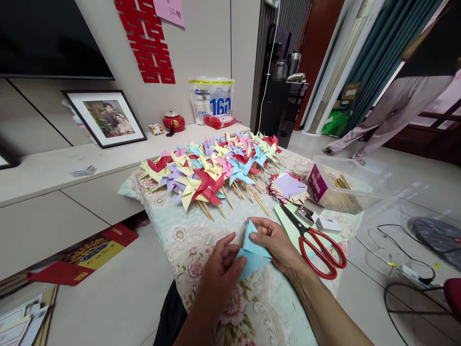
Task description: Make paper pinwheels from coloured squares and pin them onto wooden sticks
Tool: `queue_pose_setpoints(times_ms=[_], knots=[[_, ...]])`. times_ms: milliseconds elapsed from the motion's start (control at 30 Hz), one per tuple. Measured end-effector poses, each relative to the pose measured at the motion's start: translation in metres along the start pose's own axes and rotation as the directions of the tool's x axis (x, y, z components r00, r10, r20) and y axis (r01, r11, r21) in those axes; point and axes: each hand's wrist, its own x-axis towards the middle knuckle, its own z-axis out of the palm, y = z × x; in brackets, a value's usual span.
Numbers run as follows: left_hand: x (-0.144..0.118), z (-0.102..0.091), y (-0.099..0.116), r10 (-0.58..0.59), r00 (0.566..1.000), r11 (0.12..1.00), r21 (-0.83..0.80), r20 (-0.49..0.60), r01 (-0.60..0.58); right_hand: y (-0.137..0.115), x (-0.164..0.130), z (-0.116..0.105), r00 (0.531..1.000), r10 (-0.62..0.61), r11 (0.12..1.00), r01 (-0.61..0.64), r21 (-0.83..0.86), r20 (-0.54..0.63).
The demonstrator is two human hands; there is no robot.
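A light blue paper square with cut slits [254, 263] is held between my two hands above the flowered tablecloth. One corner of it is folded up and over under the thumb of my right hand [268, 239], whose fingers pinch it. My left hand [224, 264] grips the lower left part, thumb in front and fingers curled behind. Beyond the hands lies a large spread of finished paper pinwheels [209, 185] on wooden sticks. Right of my right hand, red-handled scissors [313, 240] rest on pale green paper [286, 223].
A stack of cut paper squares [288, 187] sits beside a clear plastic box [345, 192] holding sticks. Two small white boxes [328, 224] lie near the scissors, one of them opened. A person [403, 86] stands at the right. Cables [399, 250] run over the floor.
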Motion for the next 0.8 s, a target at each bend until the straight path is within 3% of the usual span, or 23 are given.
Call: queue_pose_setpoints(times_ms=[100, 233, 367, 533, 600, 700, 800], knots=[[0.004, 0.002, -0.004, -0.001, 1.000, 1.000, -0.027, 0.019, 0.002, 0.000, 0.001, -0.001, 1.000, -0.008, 1.000, 0.008, -0.030, 0.001], [0.008, 0.003, -0.002, -0.007, 0.999, 0.978, 0.207, -0.035, 0.014, 0.001, 0.002, -0.002, 1.000, -0.018, 0.997, 0.019, -0.069, 0.016], [0.008, 0.004, 0.005, 0.071, 0.987, 0.894, 0.448, -0.146, 0.002, 0.002, 0.002, -0.003, 0.999, -0.039, 0.995, 0.040, -0.090, 0.016], [0.008, 0.008, 0.013, 0.116, 0.985, 0.821, 0.570, -0.125, -0.025, 0.002, 0.002, -0.005, 0.997, -0.078, 0.990, 0.075, -0.121, -0.020], [0.007, 0.009, 0.016, 0.135, 0.982, 0.755, 0.655, -0.130, -0.017, 0.001, 0.001, -0.005, 0.992, -0.119, 0.975, 0.110, -0.194, -0.036], [0.007, 0.010, 0.015, 0.154, 0.976, 0.636, 0.772, -0.151, 0.020, 0.002, -0.002, -0.007, 0.964, -0.262, 0.866, 0.216, -0.451, -0.041], [0.008, 0.008, 0.007, 0.250, 0.959, 0.490, 0.871, -0.134, -0.006, 0.006, -0.006, -0.009, 0.919, -0.394, 0.628, 0.283, -0.725, 0.017]])
